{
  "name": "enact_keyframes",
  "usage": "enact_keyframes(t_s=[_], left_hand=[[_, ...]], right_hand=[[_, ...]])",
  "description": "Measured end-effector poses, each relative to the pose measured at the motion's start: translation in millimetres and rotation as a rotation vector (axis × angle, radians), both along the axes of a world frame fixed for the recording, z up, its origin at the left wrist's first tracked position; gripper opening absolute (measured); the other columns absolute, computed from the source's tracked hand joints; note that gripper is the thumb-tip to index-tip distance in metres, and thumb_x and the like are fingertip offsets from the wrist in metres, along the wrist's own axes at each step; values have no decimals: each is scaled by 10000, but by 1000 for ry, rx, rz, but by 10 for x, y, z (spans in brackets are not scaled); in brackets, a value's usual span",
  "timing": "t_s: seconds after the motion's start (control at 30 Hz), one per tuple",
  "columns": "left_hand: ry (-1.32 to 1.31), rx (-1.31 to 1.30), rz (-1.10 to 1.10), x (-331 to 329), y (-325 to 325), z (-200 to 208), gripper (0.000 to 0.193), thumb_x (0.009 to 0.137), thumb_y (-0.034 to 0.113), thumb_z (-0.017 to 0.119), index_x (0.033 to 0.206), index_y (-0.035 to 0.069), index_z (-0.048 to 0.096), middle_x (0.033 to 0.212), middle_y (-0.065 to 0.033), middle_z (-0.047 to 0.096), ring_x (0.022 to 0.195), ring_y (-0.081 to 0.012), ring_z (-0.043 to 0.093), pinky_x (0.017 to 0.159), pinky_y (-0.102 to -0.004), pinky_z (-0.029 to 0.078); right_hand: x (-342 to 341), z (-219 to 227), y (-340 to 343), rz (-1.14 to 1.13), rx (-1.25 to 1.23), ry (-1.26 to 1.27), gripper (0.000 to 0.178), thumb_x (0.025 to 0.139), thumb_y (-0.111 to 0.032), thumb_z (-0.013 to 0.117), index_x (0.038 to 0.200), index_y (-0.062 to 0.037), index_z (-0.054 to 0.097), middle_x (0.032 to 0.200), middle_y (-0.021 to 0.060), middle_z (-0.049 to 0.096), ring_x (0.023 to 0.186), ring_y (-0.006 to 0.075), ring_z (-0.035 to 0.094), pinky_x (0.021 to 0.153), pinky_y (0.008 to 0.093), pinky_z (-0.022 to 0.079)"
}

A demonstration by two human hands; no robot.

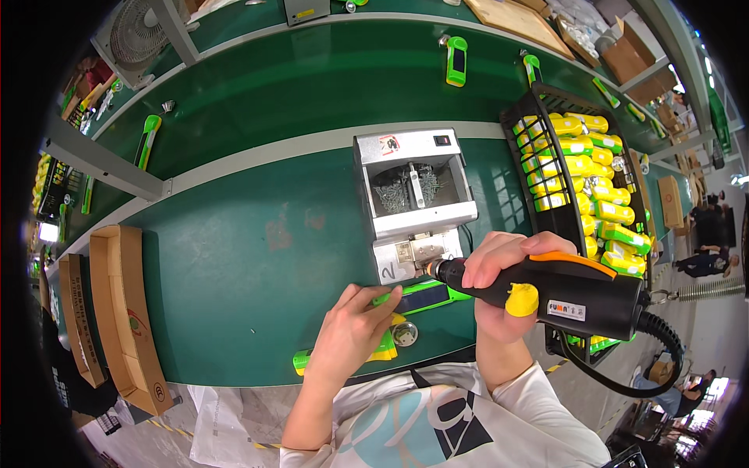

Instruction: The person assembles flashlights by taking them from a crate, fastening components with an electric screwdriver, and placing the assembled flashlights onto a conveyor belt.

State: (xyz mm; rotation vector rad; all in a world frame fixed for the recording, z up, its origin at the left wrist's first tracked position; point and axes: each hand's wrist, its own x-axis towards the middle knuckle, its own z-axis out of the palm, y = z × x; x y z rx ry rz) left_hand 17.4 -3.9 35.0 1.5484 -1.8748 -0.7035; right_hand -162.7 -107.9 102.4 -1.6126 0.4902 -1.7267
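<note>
My right hand [499, 273] grips a black and orange electric screwdriver [562, 292], held level with its tip pointing left at the outlet of a grey metal screw feeder box [413, 207] filled with small screws. My left hand [351, 331] presses flat on a green and yellow flashlight-like part [417, 299] lying on the green table near its front edge. A small round metal piece [404, 334] lies beside the left hand's fingers.
A black wire basket [546, 105] full of yellow-green parts stands at the right. More green parts [456, 61] lie on the conveyor belt behind. Cardboard boxes [117, 312] sit at the left. A fan [140, 35] stands at the far left. People stand far right.
</note>
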Motion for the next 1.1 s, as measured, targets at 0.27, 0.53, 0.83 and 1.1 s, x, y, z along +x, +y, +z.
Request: enact_keyframes(t_s=[0.27, 0.53, 0.83, 1.1], left_hand=[[0, 4, 2, -6, -6, 13, 447, 819, 32, 785, 1256, 122, 783, 1129, -64, 749, 966, -282, 658, 854, -404, 586], [-12, -1, 11, -8, 3, 17, 438, 824, 45, 788, 1256, 119, 783, 1136, -60, 749, 950, -280, 658, 852, -399, 586], [-9, 17, 3, -5, -2, 26, 447, 813, 19, 793, 1251, 110, 782, 1127, -59, 745, 953, -278, 662, 843, -398, 587], [-15, 7, 9, -2, 1, -6, 452, 810, 19, 798, 1251, 112, 781, 1126, -52, 743, 932, -265, 654, 823, -392, 587]], right_hand=[[-4, -42, -4, -20, -12, 33, 469, 1032, -424, 655, 1218, -63, 420, 703, 70, 619, 537, 206, 600, 542, 308, 482], [25, -50, 45, -56, 5, 97, 496, 1015, -444, 677, 1191, -75, 396, 705, 56, 614, 543, 197, 601, 553, 308, 478], [-117, -129, 164, 25, 54, 73, 513, 1002, -470, 676, 1208, -68, 434, 676, 55, 608, 494, 189, 575, 487, 297, 437], [-61, 64, 59, -28, -37, -38, 518, 1016, -446, 620, 1283, -28, 470, 688, 86, 622, 495, 206, 584, 494, 303, 430]])
